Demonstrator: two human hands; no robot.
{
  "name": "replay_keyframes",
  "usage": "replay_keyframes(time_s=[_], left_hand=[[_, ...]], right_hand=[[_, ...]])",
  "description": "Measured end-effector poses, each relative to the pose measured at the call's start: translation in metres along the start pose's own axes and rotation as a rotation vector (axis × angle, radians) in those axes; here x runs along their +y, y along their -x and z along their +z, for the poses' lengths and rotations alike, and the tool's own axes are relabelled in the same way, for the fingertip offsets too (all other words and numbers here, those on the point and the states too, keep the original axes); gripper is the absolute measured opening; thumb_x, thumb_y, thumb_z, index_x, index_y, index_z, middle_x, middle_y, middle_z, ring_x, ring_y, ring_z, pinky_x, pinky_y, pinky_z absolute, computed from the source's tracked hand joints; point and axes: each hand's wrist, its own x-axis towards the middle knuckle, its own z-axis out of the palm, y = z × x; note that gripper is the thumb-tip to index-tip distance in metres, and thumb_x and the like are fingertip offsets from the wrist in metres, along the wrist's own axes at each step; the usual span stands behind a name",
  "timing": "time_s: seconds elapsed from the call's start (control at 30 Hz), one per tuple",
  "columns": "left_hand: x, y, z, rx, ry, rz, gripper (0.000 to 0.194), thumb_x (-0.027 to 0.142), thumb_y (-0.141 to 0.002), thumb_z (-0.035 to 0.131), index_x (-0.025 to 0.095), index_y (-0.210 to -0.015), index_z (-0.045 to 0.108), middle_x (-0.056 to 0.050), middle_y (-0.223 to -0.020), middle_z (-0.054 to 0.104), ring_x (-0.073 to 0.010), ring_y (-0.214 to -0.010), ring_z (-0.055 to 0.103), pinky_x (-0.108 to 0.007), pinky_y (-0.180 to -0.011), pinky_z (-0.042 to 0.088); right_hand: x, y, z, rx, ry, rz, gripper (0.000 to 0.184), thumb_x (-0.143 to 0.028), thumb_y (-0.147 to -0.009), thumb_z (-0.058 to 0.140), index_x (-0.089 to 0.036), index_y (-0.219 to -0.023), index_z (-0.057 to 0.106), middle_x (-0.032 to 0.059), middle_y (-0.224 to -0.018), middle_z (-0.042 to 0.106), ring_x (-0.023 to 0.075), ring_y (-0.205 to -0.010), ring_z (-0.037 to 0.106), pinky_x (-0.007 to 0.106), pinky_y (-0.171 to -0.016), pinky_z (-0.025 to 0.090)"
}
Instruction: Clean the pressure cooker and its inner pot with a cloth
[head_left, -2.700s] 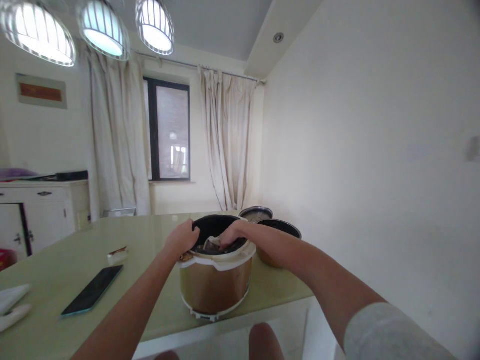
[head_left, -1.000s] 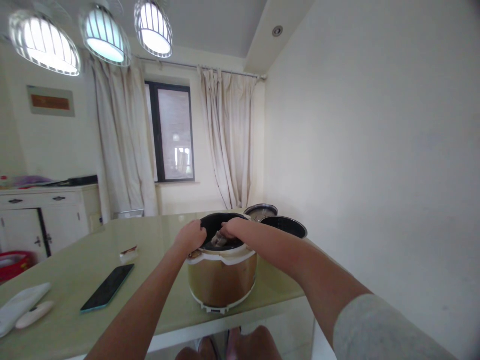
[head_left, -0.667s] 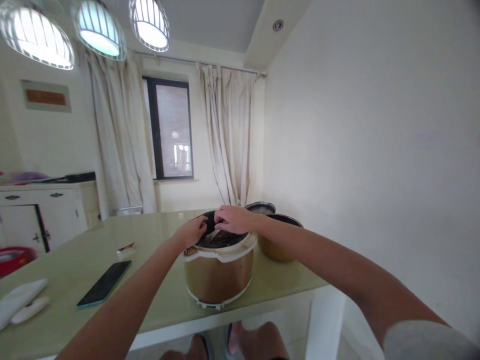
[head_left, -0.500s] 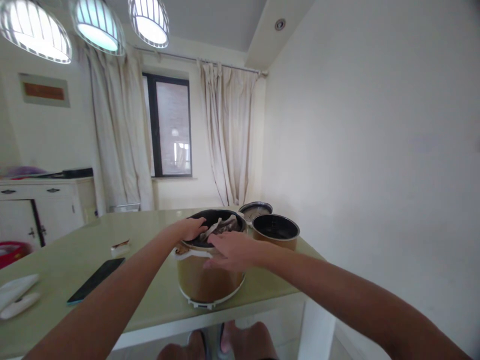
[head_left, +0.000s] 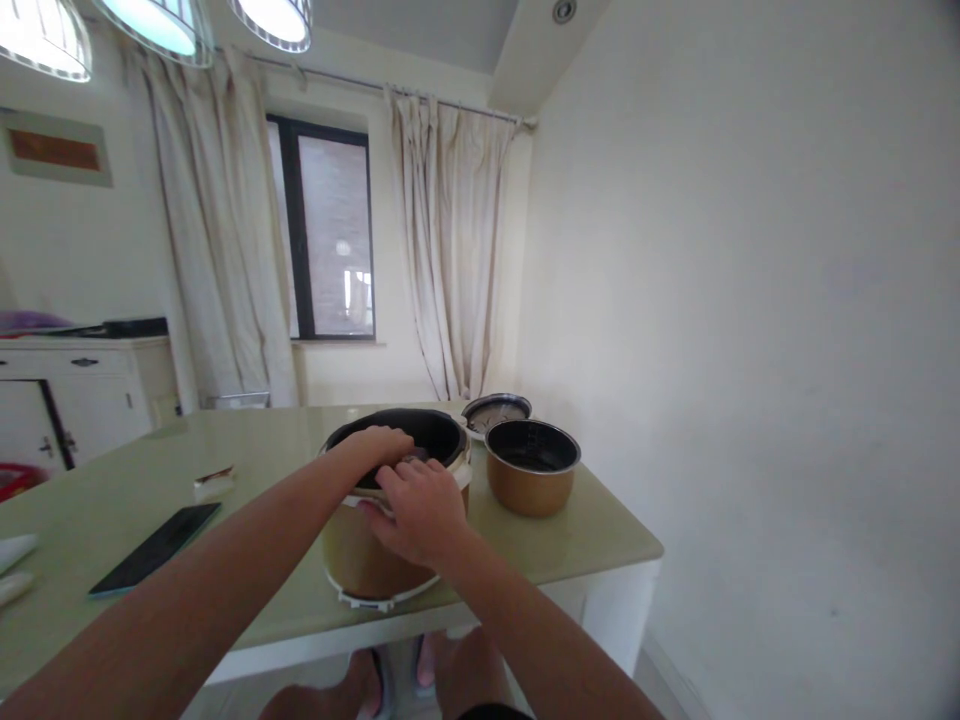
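In front of me stands a gold-brown electric cooker body (head_left: 375,550) with a pale rim and dark inside. My left hand (head_left: 386,445) reaches over the rim into it, fingers bent down and partly hidden. A small greyish bit of cloth (head_left: 416,455) shows by its fingertips; the remainder is out of sight. On the near rim lies my right hand (head_left: 424,505), its fingers curled over the edge and its thumb on the outside. The two hands nearly touch.
To the right sits a gold inner pot (head_left: 532,485) with a black interior. Behind it lies a round lid (head_left: 496,410). A dark phone (head_left: 157,550) and a small whitish item (head_left: 214,483) are on the left of the green table (head_left: 600,545). A wall rises at the right.
My hands have come closer together over the cooker. The cloth, widely visible before, is now mostly hidden inside and behind them. The view has shifted down and to the right.
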Motion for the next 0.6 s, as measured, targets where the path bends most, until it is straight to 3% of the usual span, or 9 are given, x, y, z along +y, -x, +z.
replay_keyframes(time_s=[0.17, 0.37, 0.5, 0.6], left_hand=[[-0.019, 0.024, -0.020, 0.043, -0.132, -0.030, 0.008, 0.020, -0.081, 0.072, 0.021, -0.085, 0.080, -0.021, -0.132, 0.072, -0.0399, -0.131, 0.064, -0.051, -0.112, 0.045], [-0.014, 0.034, -0.035, -0.187, -0.123, 0.046, 0.013, 0.026, -0.064, 0.080, 0.020, -0.075, 0.079, -0.016, -0.092, 0.081, -0.0339, -0.090, 0.076, -0.041, -0.086, 0.058], [-0.012, 0.035, -0.035, -0.233, -0.057, 0.115, 0.017, 0.031, -0.067, 0.076, 0.022, -0.081, 0.080, -0.014, -0.096, 0.082, -0.0322, -0.091, 0.075, -0.039, -0.088, 0.056], [-0.007, 0.032, -0.028, -0.263, 0.018, 0.162, 0.007, 0.027, -0.071, 0.069, 0.021, -0.069, 0.074, -0.009, -0.089, 0.082, -0.0285, -0.089, 0.074, -0.037, -0.087, 0.056]], right_hand=[[-0.001, -0.001, -0.002, -0.019, -0.011, 0.019, 0.035, -0.056, -0.100, 0.058, -0.023, -0.104, 0.066, 0.0060, -0.099, 0.076, 0.0231, -0.092, 0.068, 0.037, -0.081, 0.045], [-0.004, -0.003, -0.006, -0.026, -0.045, 0.045, 0.036, -0.056, -0.100, 0.059, -0.024, -0.114, 0.067, 0.0064, -0.107, 0.077, 0.0236, -0.094, 0.069, 0.037, -0.084, 0.046], [-0.002, -0.001, -0.001, 0.018, -0.049, 0.039, 0.037, -0.058, -0.100, 0.059, -0.025, -0.113, 0.068, 0.0052, -0.107, 0.076, 0.0240, -0.095, 0.067, 0.038, -0.083, 0.047], [0.002, 0.001, 0.007, 0.106, -0.005, 0.020, 0.043, -0.063, -0.099, 0.057, -0.022, -0.106, 0.068, 0.0083, -0.107, 0.073, 0.0255, -0.097, 0.064, 0.039, -0.080, 0.047]])
